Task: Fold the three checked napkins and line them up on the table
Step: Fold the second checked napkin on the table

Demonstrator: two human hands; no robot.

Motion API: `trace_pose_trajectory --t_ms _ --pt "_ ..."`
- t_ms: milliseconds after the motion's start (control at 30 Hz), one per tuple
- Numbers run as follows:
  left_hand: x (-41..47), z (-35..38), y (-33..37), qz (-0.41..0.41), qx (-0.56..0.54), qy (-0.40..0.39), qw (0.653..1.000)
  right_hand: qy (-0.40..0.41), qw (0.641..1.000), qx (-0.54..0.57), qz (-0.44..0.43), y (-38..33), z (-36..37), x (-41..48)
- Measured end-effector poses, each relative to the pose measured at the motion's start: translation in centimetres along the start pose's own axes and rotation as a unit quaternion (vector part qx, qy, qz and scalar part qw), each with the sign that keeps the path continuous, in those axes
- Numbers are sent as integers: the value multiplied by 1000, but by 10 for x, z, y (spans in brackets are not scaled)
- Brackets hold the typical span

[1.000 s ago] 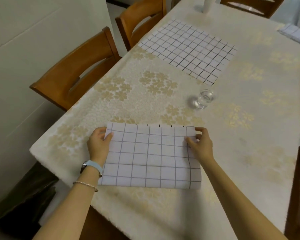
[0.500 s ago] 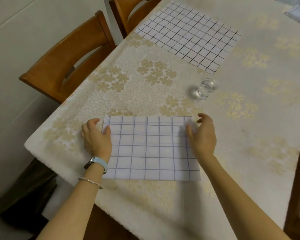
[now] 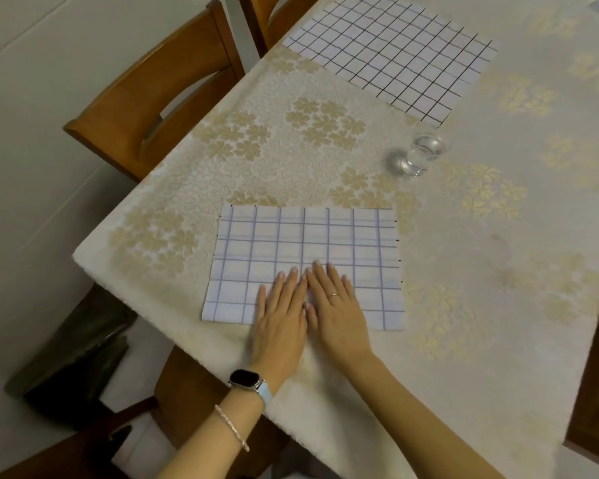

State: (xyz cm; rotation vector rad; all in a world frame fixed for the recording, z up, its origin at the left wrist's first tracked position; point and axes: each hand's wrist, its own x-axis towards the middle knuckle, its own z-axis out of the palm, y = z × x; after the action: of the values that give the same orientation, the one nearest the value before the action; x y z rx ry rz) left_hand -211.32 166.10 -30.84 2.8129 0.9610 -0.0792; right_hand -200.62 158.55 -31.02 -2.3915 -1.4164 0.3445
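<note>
The folded napkin (image 3: 305, 264) lies flat near the table's (image 3: 498, 305) front edge. Your left hand (image 3: 281, 319) and right hand (image 3: 336, 312) press side by side on its near half, fingers straight and together, gripping nothing. A second napkin (image 3: 391, 53) lies unfolded beyond a glass (image 3: 424, 153).

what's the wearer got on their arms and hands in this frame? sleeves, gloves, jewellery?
No gloves; no sleeves in view. Left hand: its wrist carries a smartwatch with a dark rounded-rectangular face on a pale blue strap, and below it a thin light beaded bracelet. Right hand: a thin band ring on one finger, nothing on its wrist.
</note>
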Motion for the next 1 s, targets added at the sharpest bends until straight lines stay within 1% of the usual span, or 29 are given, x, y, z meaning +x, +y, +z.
trace_pose_trajectory --t_ms 200,400,500,600,667,700,767,833,933,1000 --pt "-6 2 -12 -56 5 -18 998 -32 998 -51 -7 15 0 -2" --pt "-23 -5 -74 -132 -34 -9 991 -32 997 -71 24 49 -19 -16" --pt "-26 -8 -89 -120 -30 -18 992 -26 997 -71 34 61 -27 -23" --pt "-25 -11 -87 -125 -11 -12 992 -30 999 -32 17 64 -32 -22" --pt "-24 -16 -76 -143 -5 7 990 -21 999 43 20 65 -39 -23" --pt "-23 -19 -68 -144 -11 19 989 -5 995 97 36 66 -43 -26" --pt "-24 -24 -46 -120 -30 42 991 44 975 199 84 66 -54 -36" --pt "-26 -27 -16 -73 -58 50 994 83 948 273 141 64 -66 -51" --pt "-29 -24 34 3 -98 40 994 121 889 376 233 59 -80 -75" --pt "-28 -19 61 48 -97 37 993 137 849 424 283 56 -84 -86"
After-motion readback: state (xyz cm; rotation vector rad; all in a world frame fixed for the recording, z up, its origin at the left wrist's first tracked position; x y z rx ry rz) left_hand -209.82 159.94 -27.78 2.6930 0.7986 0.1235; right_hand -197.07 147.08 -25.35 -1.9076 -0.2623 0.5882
